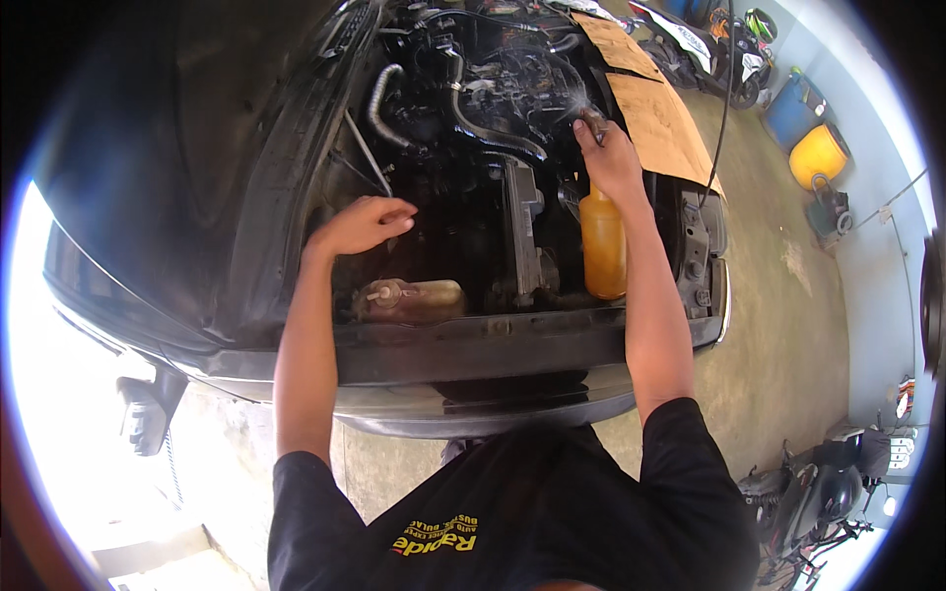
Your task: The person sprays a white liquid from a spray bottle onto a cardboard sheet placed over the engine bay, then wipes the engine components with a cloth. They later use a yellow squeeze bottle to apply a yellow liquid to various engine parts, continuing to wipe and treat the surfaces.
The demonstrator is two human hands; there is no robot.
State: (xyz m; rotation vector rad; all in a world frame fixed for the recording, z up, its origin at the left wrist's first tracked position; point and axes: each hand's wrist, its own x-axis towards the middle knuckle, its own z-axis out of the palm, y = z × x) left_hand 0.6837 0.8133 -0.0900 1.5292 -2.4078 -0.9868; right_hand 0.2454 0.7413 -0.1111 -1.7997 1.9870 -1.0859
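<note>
I look down into a car's open engine bay [463, 187]. My right hand [608, 158] reaches deep to the far right and is closed on a small dark nozzle or tool [589, 116], with a fine spray of mist at its tip. Just below that wrist stands an orange fluid reservoir [603, 241]. My left hand [363, 225] hovers over the left side of the bay, fingers loosely curled and holding nothing, near a thin metal prop rod [367, 150]. A brownish translucent tank [414, 298] lies below it at the front.
The raised black hood [168, 167] fills the left. Brown cardboard sheets [658, 118] cover the right fender. Black hoses [493, 133] cross the engine. Beyond stand a blue drum [794, 108], a yellow drum [818, 155] and parked motorcycles [818, 492] on concrete floor.
</note>
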